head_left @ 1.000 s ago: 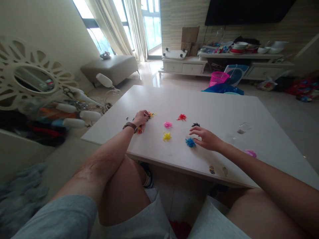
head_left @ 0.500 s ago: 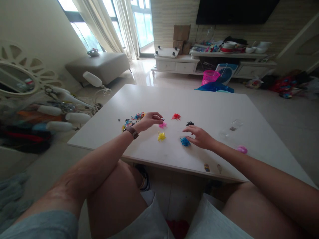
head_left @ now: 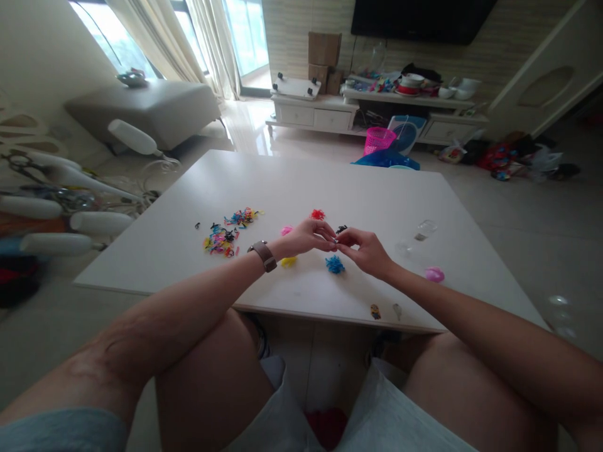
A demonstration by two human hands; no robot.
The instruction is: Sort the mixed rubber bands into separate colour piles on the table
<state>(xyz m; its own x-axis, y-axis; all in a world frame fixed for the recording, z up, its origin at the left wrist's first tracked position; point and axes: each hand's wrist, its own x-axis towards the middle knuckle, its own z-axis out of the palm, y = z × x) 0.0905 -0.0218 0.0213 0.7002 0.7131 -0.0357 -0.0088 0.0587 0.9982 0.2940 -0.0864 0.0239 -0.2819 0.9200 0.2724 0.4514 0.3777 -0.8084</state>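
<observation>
near the centre of the frame, the left hand (head_left: 316, 235), which a second ago was down in the mixed heap and then crossed above the pink pieces, has come over to meet the right hand (head_left: 365, 251), and the right fingers, spread above the blue pieces before, are now drawn together. so the work has passed from picking out to handling between the fingertips: both hands pinch at a small dark piece (head_left: 335, 240), too tiny to tell whether it is one or several. the view has also swung somewhat. the mixed heap (head_left: 220, 241) lies left of centre, with a second cluster (head_left: 242, 217) just above it and a stray black piece (head_left: 197, 225) farther left. sorted by colour, the blue pile (head_left: 335, 264) sits just below the joined fingertips, the red pile (head_left: 317, 215) above them and the black pile (head_left: 342, 230) right behind them, partly covered; the left hand and wrist hide much of the pink pile (head_left: 286, 231) and the yellow pile (head_left: 288, 262). toward the right of the table (head_left: 377, 194) are a clear container (head_left: 426, 229) and a pink object (head_left: 434, 274); a little cartoon figure (head_left: 375, 311) lies at the near edge, well apart from the hands.
</observation>
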